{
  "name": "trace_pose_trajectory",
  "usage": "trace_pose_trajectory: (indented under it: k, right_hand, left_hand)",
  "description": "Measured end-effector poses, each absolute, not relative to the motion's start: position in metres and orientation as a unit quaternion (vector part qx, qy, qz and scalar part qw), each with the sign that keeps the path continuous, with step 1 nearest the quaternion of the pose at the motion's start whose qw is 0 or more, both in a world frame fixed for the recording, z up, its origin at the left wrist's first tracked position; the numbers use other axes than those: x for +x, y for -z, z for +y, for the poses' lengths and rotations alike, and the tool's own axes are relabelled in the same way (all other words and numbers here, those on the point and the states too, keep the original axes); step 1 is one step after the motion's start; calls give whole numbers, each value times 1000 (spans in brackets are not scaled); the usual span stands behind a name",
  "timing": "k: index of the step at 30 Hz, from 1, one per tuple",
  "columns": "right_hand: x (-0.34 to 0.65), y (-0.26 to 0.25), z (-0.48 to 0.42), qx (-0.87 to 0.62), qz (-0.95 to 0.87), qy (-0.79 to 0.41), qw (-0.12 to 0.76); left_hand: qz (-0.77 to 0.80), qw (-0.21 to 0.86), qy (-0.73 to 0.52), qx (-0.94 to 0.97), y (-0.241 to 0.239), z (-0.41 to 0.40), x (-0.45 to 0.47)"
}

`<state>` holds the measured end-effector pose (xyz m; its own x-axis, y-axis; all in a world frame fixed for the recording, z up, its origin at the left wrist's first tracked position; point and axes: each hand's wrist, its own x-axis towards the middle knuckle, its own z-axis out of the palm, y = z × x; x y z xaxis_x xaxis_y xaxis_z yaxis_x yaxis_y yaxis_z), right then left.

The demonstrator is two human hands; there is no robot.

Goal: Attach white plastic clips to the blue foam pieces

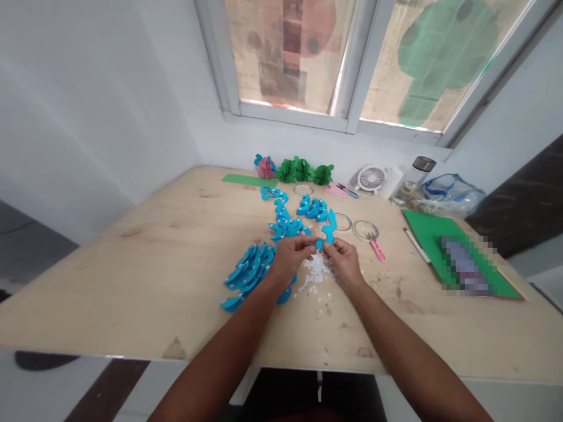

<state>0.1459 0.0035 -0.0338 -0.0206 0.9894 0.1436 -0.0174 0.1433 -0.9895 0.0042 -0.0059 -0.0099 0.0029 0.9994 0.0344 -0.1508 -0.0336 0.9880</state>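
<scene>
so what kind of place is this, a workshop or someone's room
Probably a home craft corner rather than a workshop: a bare plywood table pushed under a window, piles of blue paper cut-outs, a green paper sheet and pink-handled scissors. The left hand and right hand pinch one blue paper piece.

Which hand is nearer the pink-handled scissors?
Right. The right hand sits just left of the pink-handled scissors, apart from them; the left hand is farther left, beyond the blue paper piece both hands pinch.

Blue paper shapes (328, 230); green sheet (433, 237); pink scissors (376, 247).
</scene>
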Motion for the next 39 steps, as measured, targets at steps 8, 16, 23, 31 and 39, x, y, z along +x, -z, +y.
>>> trace_pose_trajectory:
  k: [8,16,23,31,39]
  right_hand:
    - [147,30,4,-409,-511,-516,552]
    - [148,23,2,-370,-459,-591,551]
    - [146,19,-1,-317,-428,-658,533]
    - [144,18,-4,-291,-418,-702,498]
    - [143,18,-4,-282,-411,-716,489]
  left_hand:
    - [438,544,-556,450,6,-9,1]
    - [359,667,-525,389,8,-9,-3]
    - [288,730,-499,368,9,-10,-4]
    - [302,703,-503,403,9,-11,-5]
    - [334,618,-525,481,3,-13,1]
